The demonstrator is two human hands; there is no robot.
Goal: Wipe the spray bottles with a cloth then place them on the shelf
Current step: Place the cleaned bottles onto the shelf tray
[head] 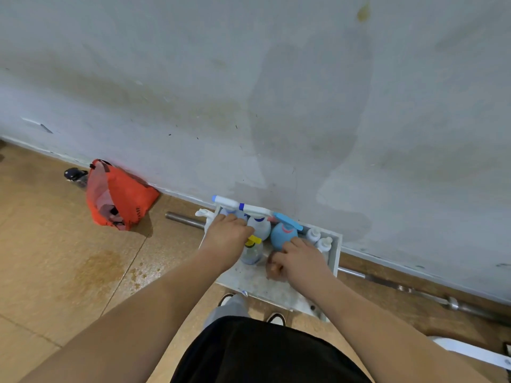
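Right hand (302,261) curled on cloth (273,270)

Orange bag (119,194) against wall (249,92); metal bar (184,219) beside it.

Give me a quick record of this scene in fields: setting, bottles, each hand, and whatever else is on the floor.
setting: white shelf low against a grey wall
bottles: blue round bottle, white spray bottle, yellow-capped clear bottle, two small white bottles, all upright on the shelf
left hand: over the bottles at the shelf's left end; grip hidden
right hand: holds what looks like a brown cloth, next to the blue round bottle
floor: orange bag, metal bar
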